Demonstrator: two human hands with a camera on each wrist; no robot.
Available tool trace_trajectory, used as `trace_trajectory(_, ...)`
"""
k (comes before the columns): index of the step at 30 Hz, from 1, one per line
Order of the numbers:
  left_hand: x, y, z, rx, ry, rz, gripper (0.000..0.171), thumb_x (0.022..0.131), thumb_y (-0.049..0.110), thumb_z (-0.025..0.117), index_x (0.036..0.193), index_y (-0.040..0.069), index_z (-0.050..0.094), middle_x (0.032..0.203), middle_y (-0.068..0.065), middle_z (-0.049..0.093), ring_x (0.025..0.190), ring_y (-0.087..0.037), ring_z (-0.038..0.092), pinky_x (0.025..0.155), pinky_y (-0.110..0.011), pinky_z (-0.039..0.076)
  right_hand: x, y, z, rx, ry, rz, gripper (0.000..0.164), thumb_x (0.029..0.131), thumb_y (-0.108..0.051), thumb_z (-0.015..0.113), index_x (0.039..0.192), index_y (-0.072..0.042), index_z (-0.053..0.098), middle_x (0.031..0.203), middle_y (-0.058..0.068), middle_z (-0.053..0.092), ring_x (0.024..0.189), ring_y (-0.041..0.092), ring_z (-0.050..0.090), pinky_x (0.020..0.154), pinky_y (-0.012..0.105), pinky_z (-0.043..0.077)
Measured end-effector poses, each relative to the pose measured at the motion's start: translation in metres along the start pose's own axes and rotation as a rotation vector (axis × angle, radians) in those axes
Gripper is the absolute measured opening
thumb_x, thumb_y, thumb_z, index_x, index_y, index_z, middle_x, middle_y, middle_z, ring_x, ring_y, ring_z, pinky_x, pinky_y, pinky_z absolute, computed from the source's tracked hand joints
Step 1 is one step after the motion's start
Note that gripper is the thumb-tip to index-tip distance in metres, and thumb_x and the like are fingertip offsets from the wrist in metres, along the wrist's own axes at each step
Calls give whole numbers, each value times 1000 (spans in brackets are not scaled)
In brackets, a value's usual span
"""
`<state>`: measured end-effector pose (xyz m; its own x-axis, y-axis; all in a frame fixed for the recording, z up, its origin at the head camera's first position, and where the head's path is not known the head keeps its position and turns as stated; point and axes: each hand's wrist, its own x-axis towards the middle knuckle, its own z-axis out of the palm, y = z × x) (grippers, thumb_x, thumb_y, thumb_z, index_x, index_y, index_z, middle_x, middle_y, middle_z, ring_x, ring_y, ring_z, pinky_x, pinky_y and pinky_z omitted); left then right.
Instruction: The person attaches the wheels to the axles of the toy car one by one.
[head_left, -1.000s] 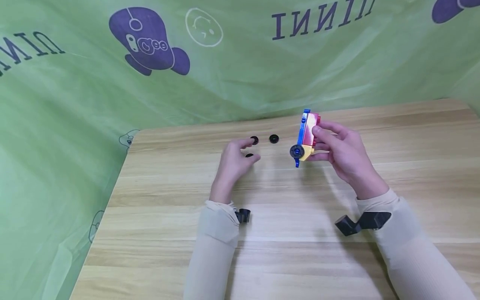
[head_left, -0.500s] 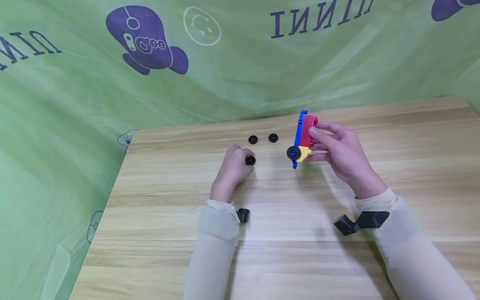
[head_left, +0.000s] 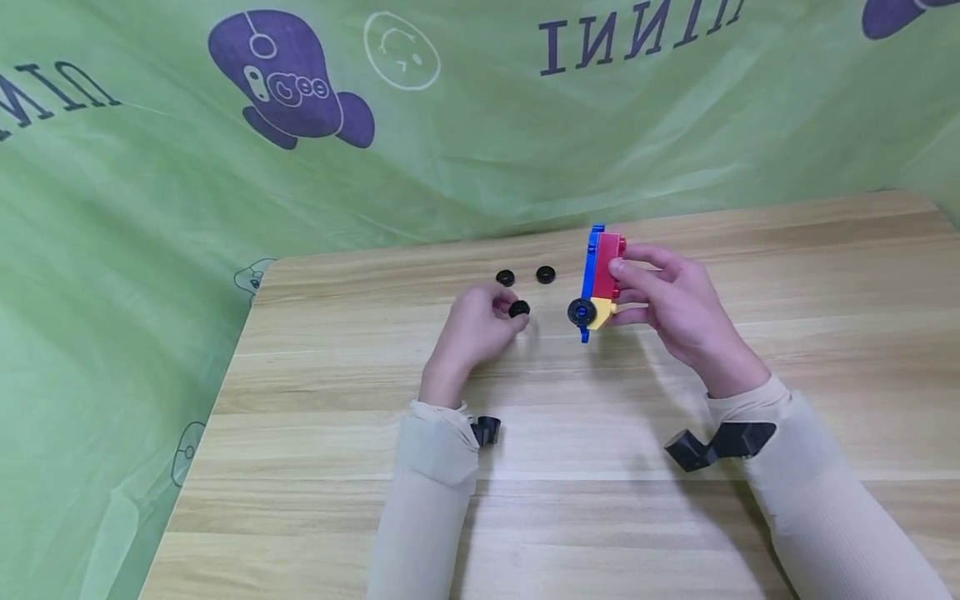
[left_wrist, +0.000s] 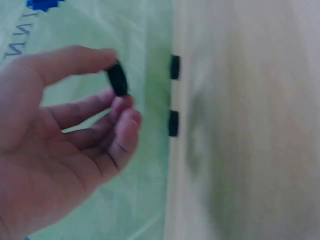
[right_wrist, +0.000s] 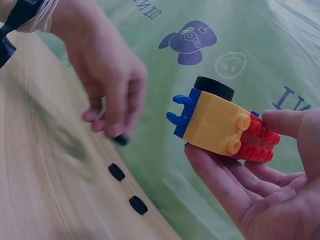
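Observation:
In the head view my left hand (head_left: 476, 329) pinches a small black wheel (head_left: 519, 309) between thumb and fingers, lifted a little off the table. The left wrist view shows that wheel (left_wrist: 117, 79) edge-on at the fingertips. My right hand (head_left: 686, 317) holds a toy vehicle of building blocks (head_left: 606, 267) by its red part, tipped on end above the table. It has a blue base, a red block and a yellow block (right_wrist: 212, 122). One black wheel (head_left: 582, 312) is fitted near its lower end; blue hooks (right_wrist: 180, 110) stick out there in the right wrist view.
Two loose black wheels, one on the left (head_left: 506, 277) and one on the right (head_left: 545, 274), lie on the wooden table (head_left: 570, 533) near its back edge. A green printed curtain (head_left: 465, 167) hangs behind and to the left.
My left hand has picked up the nearest wheel from the table and moved slightly right with it. My right hand has shifted a little left with the toy vehicle.

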<state>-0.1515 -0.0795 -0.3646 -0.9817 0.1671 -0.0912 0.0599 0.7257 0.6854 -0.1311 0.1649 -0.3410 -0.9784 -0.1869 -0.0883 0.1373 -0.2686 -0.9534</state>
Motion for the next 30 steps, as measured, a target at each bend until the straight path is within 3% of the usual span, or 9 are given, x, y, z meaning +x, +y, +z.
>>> trace_trajectory(5,-3,9,-3,-175,77,101,21,90,11,65,107,0,71,91,-7,67,79,-15,58,71,-24,50,0,1,2,-20,-24,6,25,99,-13,65,121,-8,57,92,1,75,75,16,73,66,32,63)
trace_trajectory(9,-4,12,-4,-264,101,141,19,92,7,62,106,-1,73,87,-10,67,74,-16,57,65,-20,48,0,1,3,-27,-41,9,26,99,-13,64,123,-7,56,93,1,76,77,16,73,66,32,63)
trace_trajectory(15,-4,17,-5,-463,57,151,27,93,-1,67,119,-7,68,96,-21,71,84,-41,68,66,-21,57,0,3,5,-36,-52,1,25,99,-12,63,123,-6,56,92,1,76,75,16,73,65,33,63)
trace_trajectory(21,-9,24,-7,-586,48,184,30,91,-4,69,122,-7,66,99,-24,72,74,-27,68,63,-22,57,1,3,5,-83,-51,19,30,100,-13,63,127,-3,53,92,-1,76,77,15,73,66,32,63)
trace_trajectory(26,-13,30,-7,-680,13,221,28,92,-6,68,120,-7,66,101,-27,72,76,-30,71,64,-25,59,1,4,5,-114,-66,24,43,100,-12,62,136,7,46,92,-2,76,78,15,74,66,32,63)
trace_trajectory(30,-15,34,-5,-723,-8,257,26,93,-8,65,119,-10,65,101,-30,71,71,-16,70,65,-28,60,0,5,7,-130,-78,19,46,100,-11,61,138,10,44,91,-2,77,79,15,74,65,33,63)
